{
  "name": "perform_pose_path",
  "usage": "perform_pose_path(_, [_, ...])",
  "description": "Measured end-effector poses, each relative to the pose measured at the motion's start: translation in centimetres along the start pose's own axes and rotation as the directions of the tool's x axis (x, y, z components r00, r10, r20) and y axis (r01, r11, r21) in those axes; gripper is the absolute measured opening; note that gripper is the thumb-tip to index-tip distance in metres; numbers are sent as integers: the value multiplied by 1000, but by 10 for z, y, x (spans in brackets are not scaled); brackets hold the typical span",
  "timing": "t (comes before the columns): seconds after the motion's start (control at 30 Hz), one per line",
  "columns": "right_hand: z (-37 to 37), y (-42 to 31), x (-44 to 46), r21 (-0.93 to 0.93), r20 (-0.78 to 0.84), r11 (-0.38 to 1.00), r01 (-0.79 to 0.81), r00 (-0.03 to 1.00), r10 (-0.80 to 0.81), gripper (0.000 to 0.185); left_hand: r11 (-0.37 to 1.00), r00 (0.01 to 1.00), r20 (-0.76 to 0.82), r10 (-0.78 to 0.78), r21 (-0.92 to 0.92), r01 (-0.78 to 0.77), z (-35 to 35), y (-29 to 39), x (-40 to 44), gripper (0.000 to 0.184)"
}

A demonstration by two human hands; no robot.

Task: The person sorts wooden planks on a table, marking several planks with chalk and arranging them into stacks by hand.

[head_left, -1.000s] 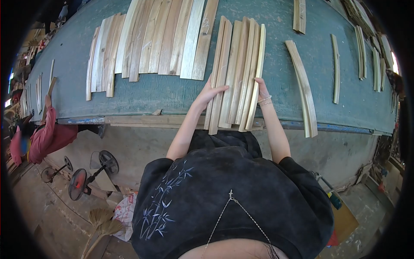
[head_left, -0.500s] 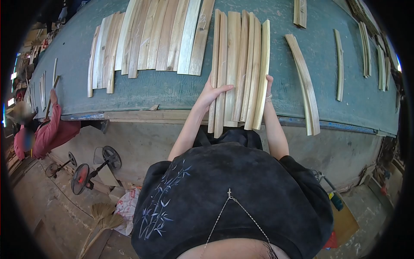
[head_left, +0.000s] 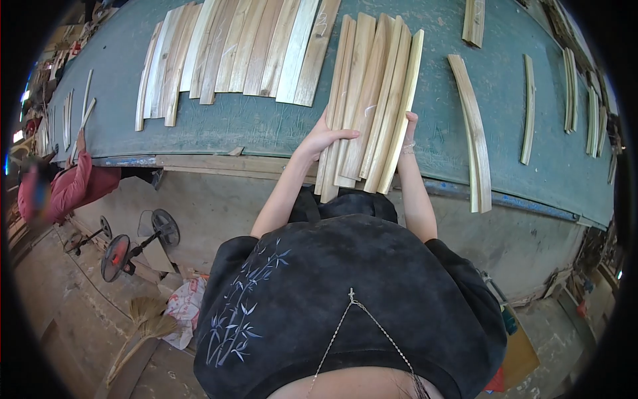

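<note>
A bundle of several long wooden strips [head_left: 369, 106] lies between my two hands, its near ends sticking out past the front edge of the green table [head_left: 266, 130]. My left hand [head_left: 325, 138] grips the bundle's left side, thumb laid across the top of the strips. On the opposite side, my right hand [head_left: 409, 133] holds the outermost pale strip, its thumb showing at the edge; the other fingers are hidden beneath. The strips fan slightly, and their ends are uneven.
A row of wooden boards [head_left: 246, 50] lies left of the bundle. To the right are a curved strip pair [head_left: 470, 133] overhanging the edge and a thin strip [head_left: 528, 110]. A co-worker in a red top [head_left: 70, 186] touches a strip at far left. Fans [head_left: 116, 258] stand below.
The bundle has tilted, its far ends shifting right and its near ends left. Strips in it have slid closer together and overlap more. Both hands keep their hold.
</note>
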State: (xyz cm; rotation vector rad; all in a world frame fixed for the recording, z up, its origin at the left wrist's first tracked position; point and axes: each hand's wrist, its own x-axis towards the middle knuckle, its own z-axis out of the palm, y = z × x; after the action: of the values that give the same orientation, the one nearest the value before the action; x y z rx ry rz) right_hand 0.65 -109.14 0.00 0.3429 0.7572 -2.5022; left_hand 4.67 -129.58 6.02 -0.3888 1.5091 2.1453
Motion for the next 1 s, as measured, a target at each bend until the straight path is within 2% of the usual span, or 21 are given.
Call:
perform_pose_path(0.07, [1,2,0,-21,-23,1000,16,1000,-17,64,998,1000,-14,-7,-70,6,-2,-4,-6,90])
perform_pose_path(0.13, [-3,5,1,-41,-48,999,29,998,-31,63,969,997,34,-63,-236,69,-4,-6,-9,89])
perform_pose_path(0.2, [-7,6,3,-39,-92,998,44,995,-48,64,973,999,22,-46,-226,50,-4,-7,-8,89])
perform_pose_path(0.27, [-7,4,2,-34,-53,998,44,998,-46,61,976,999,9,-31,-214,32,-4,-7,-8,88])
perform_pose_path(0.33, [-2,0,3,50,46,998,-34,998,32,58,995,996,-12,91,46,-91,-5,-1,-7,91])
perform_pose_path(0.37, [2,1,3,49,50,998,-36,998,33,58,994,995,-15,95,46,-94,-4,1,-7,91])
perform_pose_path(0.43, [26,1,2,52,-69,996,-71,995,74,56,913,948,22,317,262,-312,2,9,-9,94])
perform_pose_path(0.47, [23,4,9,4,-47,995,-98,994,98,57,912,947,22,319,264,-314,5,14,-11,94])
perform_pose_path(0.53, [29,7,15,-41,-107,990,-138,985,133,56,831,975,33,220,517,-205,10,23,-14,96])
perform_pose_path(0.57, [31,6,15,36,-31,983,-181,983,182,57,823,986,14,169,548,-149,11,26,-14,90])
perform_pose_path(0.6, [32,6,16,32,-23,984,-175,984,175,57,819,984,17,179,551,-158,8,20,-10,90])
perform_pose_path(0.67, [37,4,17,-65,-131,980,-189,975,179,57,892,962,0,272,375,-252,-2,0,2,83])
perform_pose_path(0.7, [43,1,17,-96,-197,971,-217,961,195,53,908,965,8,261,338,-249,-5,2,1,73])
perform_pose_path(0.73, [47,0,18,-102,-188,974,-201,966,180,53,901,961,20,275,342,-265,-9,4,-2,73])
perform_pose_path(0.8, [51,-6,22,-195,-314,940,-281,926,212,47,994,998,-16,56,91,-54,-17,10,-6,69])
perform_pose_path(0.83, [55,-8,24,-208,-306,943,-260,933,190,47,993,997,-1,76,95,-75,-21,16,-10,69])
perform_pose_path(0.9, [62,-17,33,-330,-370,909,-256,921,125,44,987,998,-2,-58,-152,58,-30,26,-17,58])
perform_pose_path(0.93, [65,-27,43,-346,-363,907,-239,926,106,44,987,999,11,-39,-153,40,-36,27,-16,58])
perform_pose_path(1.0, [72,-47,66,-356,-359,902,-246,927,111,43,956,996,34,-83,-278,89,-47,23,-10,62])
